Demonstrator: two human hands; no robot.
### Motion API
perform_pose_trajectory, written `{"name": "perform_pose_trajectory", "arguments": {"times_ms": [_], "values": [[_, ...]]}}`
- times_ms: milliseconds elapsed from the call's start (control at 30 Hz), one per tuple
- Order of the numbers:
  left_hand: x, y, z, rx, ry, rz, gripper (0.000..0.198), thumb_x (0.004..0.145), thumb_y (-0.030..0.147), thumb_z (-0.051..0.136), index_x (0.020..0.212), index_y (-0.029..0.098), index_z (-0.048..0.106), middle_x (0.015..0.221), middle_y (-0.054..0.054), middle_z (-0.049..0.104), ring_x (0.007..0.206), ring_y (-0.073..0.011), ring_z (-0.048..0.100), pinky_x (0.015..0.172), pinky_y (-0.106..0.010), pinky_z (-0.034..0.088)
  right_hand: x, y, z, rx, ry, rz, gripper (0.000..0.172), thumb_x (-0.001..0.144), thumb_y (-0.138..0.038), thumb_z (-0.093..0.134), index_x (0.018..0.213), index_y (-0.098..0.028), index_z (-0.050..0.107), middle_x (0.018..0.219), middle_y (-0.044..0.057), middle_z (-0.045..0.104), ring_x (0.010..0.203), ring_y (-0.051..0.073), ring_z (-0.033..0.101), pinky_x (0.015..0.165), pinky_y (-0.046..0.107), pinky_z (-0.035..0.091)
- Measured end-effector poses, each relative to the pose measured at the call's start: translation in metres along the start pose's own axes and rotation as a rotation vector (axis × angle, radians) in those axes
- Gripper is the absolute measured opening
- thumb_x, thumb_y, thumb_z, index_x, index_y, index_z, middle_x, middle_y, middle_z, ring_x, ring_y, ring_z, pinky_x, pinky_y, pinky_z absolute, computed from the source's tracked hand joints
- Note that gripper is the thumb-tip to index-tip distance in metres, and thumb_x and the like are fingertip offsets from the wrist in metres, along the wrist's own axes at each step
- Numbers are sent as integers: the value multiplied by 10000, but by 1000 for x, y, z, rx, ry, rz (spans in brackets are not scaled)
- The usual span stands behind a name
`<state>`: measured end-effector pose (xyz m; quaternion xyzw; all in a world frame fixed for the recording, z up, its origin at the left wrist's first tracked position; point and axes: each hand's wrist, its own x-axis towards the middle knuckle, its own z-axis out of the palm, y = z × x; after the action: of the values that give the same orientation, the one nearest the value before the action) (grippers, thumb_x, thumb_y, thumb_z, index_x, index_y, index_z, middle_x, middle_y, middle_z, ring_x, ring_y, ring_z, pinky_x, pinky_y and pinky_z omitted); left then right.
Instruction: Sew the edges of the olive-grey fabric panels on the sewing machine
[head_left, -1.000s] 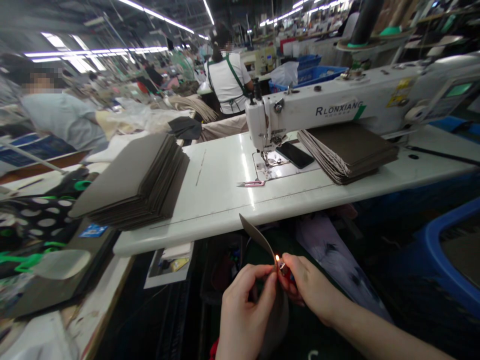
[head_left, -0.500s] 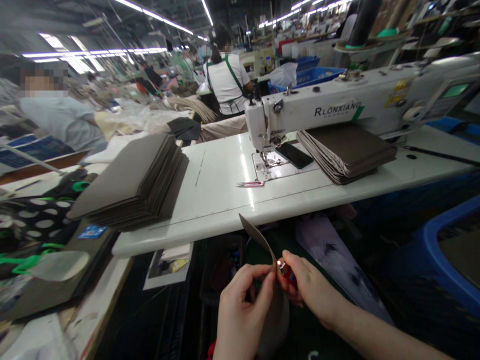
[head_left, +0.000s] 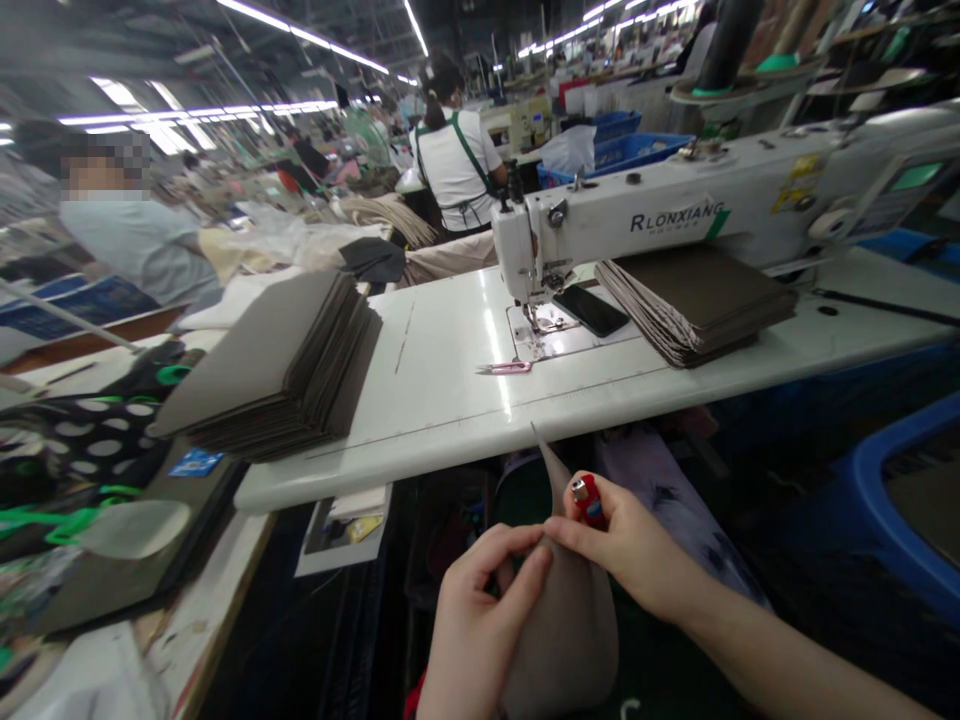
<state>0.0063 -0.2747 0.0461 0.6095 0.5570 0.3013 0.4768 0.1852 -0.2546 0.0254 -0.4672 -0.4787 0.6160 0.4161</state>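
My left hand (head_left: 484, 605) pinches the edge of a grey-brown fabric panel (head_left: 570, 635) between thumb and fingers, in front of the table edge. The panel hangs down below my hands, and one narrow corner points up. My right hand (head_left: 645, 550) is closed around a red lighter (head_left: 590, 503) with a metal top; no flame shows on it. The right thumb presses on the panel's edge close to my left fingertips. Beyond my hands, pink-handled thread snips (head_left: 506, 368) lie on the white sewing table (head_left: 442, 350).
A white sewing machine (head_left: 615, 220) spans the table's right half. Stacks of similar panels stand on the left (head_left: 277, 370) and under the machine arm (head_left: 705, 295). A dark phone (head_left: 592, 310) lies by the needle plate. A blue tub (head_left: 862, 500) is at right. Co-workers sit beyond.
The lighter's flame has gone out, and the lighter has tilted up in my right hand. My right thumb has come onto the panel's edge. The panel has turned, showing more of its face.
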Motion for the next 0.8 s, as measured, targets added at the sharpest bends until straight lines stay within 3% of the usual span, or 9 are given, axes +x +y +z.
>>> {"name": "perform_pose_trajectory", "arguments": {"times_ms": [400,533,800], "values": [[3,-7,-4,-266,-28,-147,268,841,392,683,1031,205,711,933,-27,700,837,-162,580,720,-202,427,-5,-2,-2,150,-62,-4,239,903,-388,558,796,-204,450,648,-60,422,607,108,403,591,241,349],[3,-5,-4,-247,-42,-137,269,849,394,674,1042,210,712,909,-24,695,830,-158,571,725,-205,421,-6,-5,0,108,-53,-3,267,823,-350,679,787,-196,464,719,-54,438,656,100,400,592,223,338],[2,-4,-1,-230,-27,-113,231,839,386,687,997,220,719,852,-9,672,768,-136,545,678,-197,405,-6,-3,0,121,-86,5,177,838,-240,650,819,-197,480,745,-57,440,687,100,390,632,225,342]]}}
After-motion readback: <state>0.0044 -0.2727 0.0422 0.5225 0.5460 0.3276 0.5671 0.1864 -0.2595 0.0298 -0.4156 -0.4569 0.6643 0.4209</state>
